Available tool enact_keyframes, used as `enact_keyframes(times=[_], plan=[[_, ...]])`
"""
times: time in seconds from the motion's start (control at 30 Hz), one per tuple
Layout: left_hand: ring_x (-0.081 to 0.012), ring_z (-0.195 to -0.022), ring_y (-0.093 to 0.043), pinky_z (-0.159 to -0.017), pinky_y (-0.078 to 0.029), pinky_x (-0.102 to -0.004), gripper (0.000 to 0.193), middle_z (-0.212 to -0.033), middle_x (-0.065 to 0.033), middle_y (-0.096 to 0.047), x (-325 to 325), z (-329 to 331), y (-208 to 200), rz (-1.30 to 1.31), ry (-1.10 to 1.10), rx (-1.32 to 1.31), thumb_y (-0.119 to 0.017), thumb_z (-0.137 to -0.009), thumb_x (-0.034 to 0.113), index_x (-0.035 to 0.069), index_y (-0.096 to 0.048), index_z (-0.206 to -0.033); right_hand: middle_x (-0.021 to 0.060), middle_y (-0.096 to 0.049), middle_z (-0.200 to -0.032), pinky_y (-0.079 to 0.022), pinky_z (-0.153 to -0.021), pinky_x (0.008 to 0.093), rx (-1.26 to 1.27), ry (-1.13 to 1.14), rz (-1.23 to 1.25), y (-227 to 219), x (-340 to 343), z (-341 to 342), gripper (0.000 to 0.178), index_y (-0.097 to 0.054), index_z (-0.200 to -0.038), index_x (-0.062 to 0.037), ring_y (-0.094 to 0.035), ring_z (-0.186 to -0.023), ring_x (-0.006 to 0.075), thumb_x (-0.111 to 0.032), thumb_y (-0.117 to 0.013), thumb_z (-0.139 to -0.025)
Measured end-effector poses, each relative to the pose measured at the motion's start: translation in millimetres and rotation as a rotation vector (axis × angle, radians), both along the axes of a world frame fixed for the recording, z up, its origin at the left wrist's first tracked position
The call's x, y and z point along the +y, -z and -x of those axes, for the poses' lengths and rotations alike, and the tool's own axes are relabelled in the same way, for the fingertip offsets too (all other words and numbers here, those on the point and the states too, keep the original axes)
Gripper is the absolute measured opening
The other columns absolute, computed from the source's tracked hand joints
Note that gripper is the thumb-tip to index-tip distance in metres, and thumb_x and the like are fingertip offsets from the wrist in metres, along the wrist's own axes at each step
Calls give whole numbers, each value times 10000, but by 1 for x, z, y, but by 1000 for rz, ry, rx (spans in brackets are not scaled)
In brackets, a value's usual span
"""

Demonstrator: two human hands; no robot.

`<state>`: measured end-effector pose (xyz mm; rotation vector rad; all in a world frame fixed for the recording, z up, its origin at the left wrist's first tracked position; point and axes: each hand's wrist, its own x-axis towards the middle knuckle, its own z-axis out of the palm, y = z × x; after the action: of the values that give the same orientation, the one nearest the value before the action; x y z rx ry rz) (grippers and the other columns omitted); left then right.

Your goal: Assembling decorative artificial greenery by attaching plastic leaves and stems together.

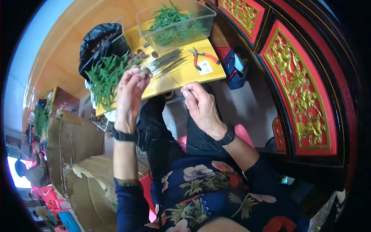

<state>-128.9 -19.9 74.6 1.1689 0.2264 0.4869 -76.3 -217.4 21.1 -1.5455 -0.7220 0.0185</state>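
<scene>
Item: we are pinching a small brown cone (145, 71) in our closed left hand (129, 94) above the yellow desk (181, 75), our right hand (201, 106) nipping a thin wire (177, 82); steadying both is helping aim.

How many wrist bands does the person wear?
2: one black band on the left wrist, one black band on the right wrist. Sleeves may hide more.
</scene>
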Motion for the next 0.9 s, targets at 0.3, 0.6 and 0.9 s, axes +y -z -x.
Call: enact_keyframes(times=[0.3,0.6,0.9], plan=[[-242,-954,-611,-835,-500,-290,297,-1021,-122,-607,-71,96,-5,219,-162,-95,-570,-836,10,-16,-512,-1126,95,-574,-652,-436,-493,286,-291,-68,-98,-46,8,64,55,-565,-898,-16,-587,-542,186,-44,-560,-851],[-217,-962,-610,-818,-500,-271,338,-1019,-110,-612,-81,108,-2,104,-259,-86,-587,-824,-6,-20,-513,-1154,117,-588,-667,-458,-500,313,-369,-55,20,-37,6,76,86,-572,-904,-37,-602,-561,257,-25,-592,-822],[-193,-955,-602,-813,-491,-263,382,-1052,-107,-594,-86,108,0,-2,-317,-37,-604,-815,-7,-20,-507,-1184,121,-591,-658,-462,-500,319,-388,-40,10,-37,5,76,101,-567,-908,-39,-616,-579,266,-29,-603,-815]])
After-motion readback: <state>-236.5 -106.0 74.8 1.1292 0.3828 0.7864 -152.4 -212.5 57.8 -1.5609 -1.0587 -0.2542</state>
